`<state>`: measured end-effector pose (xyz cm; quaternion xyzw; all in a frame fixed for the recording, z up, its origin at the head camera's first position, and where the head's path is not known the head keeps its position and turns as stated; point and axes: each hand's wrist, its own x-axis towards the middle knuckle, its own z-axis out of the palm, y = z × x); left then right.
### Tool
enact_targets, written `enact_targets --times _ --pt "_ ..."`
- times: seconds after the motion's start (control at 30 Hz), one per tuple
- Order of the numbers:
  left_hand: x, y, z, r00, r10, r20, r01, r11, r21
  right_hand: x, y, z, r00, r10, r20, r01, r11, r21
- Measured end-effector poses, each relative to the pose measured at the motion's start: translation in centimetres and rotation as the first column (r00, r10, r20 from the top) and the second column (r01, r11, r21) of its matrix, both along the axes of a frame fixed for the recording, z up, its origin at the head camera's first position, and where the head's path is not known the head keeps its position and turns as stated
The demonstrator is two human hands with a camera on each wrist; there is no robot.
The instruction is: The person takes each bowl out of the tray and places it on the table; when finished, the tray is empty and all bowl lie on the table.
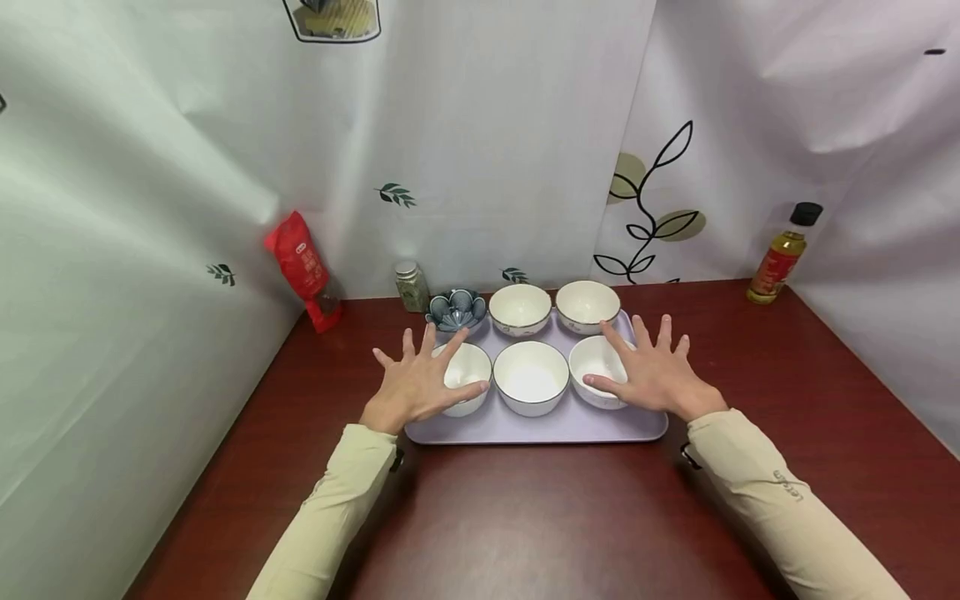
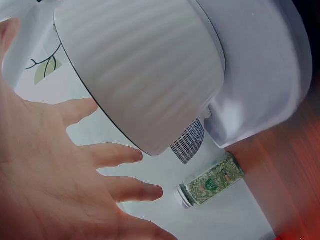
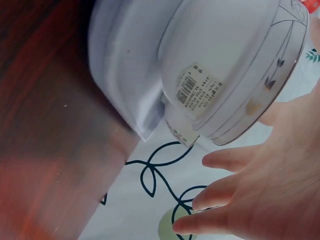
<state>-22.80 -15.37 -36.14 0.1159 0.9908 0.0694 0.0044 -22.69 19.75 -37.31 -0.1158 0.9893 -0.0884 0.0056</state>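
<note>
Left hand (image 1: pixel 420 387) and right hand (image 1: pixel 660 377): fingers spread, grasping nothing, poised over the round, white, dark-rimmed left front bowl (image 1: pixel 471 367) and its matching right front bowl (image 1: pixel 592 360). I cannot confirm contact. The rectangular lilac tray (image 1: pixel 525 432) carries both, apparently to keep them grouped. Left bowl: ribbed outer wall. Right bowl: barcode label near the base, printed motifs below the rim.

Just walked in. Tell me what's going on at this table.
A person's left hand is spread at the front-left white bowl, the right hand at the front-right white bowl; neither grips anything. Both bowls sit on a lilac tray with three other white bowls and a grey-blue dish. At the back, a jar and red packet are left, a black-capped bottle right.
</note>
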Motion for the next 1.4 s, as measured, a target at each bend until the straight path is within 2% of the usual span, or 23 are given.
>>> enact_targets --times 0.2,0.3,0.4,0.47,0.57,0.63,0.7,0.8,0.87,0.97,1.03,1.1,1.2,1.33,1.4 --pt "0.0 -0.3 0.4 1.0 0.01 0.005 -0.01 1.0 0.017 0.0 0.2 0.3 1.0 0.001 -0.009 -0.001 1.0 -0.003" --pt "-0.2 -1.5 0.7 1.0 0.026 -0.009 -0.026 0.998 0.051 -0.1 0.4 0.4 1.0 0.01 -0.015 -0.01 1.0 -0.014" --pt "-0.7 -3.5 0.7 0.999 0.047 -0.026 -0.044 0.99 0.133 -0.1 0.7 0.4 0.999 0.028 -0.021 -0.028 0.999 -0.037" --pt "-1.1 -5.1 0.5 0.998 0.051 -0.039 -0.042 0.977 0.209 -0.1 1.0 0.4 0.999 0.041 -0.025 -0.043 0.997 -0.066" --pt "-1.6 -7.3 0.0 0.999 0.042 -0.034 -0.029 0.945 0.326 -0.1 1.4 0.2 0.997 0.071 -0.037 -0.075 0.987 -0.144" --pt "-1.8 -8.3 -0.4 1.0 0.024 0.001 -0.023 0.924 0.381 -0.1 1.6 0.0 0.994 0.103 -0.045 -0.111 0.971 -0.213" --pt "-1.8 -8.9 -0.9 0.998 0.009 0.07 -0.038 0.906 0.422 -0.2 1.8 -0.3 0.988 0.146 -0.058 -0.157 0.949 -0.275" --pt "-1.6 -9.3 -1.6 0.979 -0.033 0.199 -0.064 0.885 0.462 -0.5 2.0 -0.7 0.975 0.208 -0.074 -0.22 0.916 -0.336" --pt "-1.5 -9.3 -1.9 0.958 -0.074 0.277 -0.076 0.865 0.497 -0.7 2.2 -1.0 0.97 0.229 -0.086 -0.245 0.901 -0.358" --pt "-1.3 -9.2 -2.2 0.927 -0.145 0.347 -0.062 0.852 0.52 -1.0 2.5 -1.2 0.968 0.237 -0.079 -0.249 0.886 -0.391" --pt "-1.3 -9.1 -2.3 0.915 -0.177 0.363 -0.041 0.853 0.52 -1.3 2.7 -1.3 0.968 0.244 -0.065 -0.249 0.874 -0.418" --pt "-1.3 -8.9 -2.2 0.909 -0.197 0.368 -0.018 0.863 0.506 -1.5 2.9 -1.4 0.966 0.256 -0.041 -0.247 0.86 -0.447" --pt "-1.2 -8.8 -2.1 0.901 -0.231 0.368 0.016 0.864 0.503 -1.8 3.2 -1.5 0.963 0.269 -0.005 -0.238 0.844 -0.481" --pt "-0.9 -8.8 -2.3 0.872 -0.312 0.378 0.077 0.848 0.524 -2.0 3.7 -1.7 0.96 0.277 0.043 -0.216 0.827 -0.519" --pt "-0.8 -9.0 -2.4 0.856 -0.335 0.393 0.085 0.841 0.534 -2.1 3.8 -1.7 0.954 0.294 0.063 -0.215 0.814 -0.539"
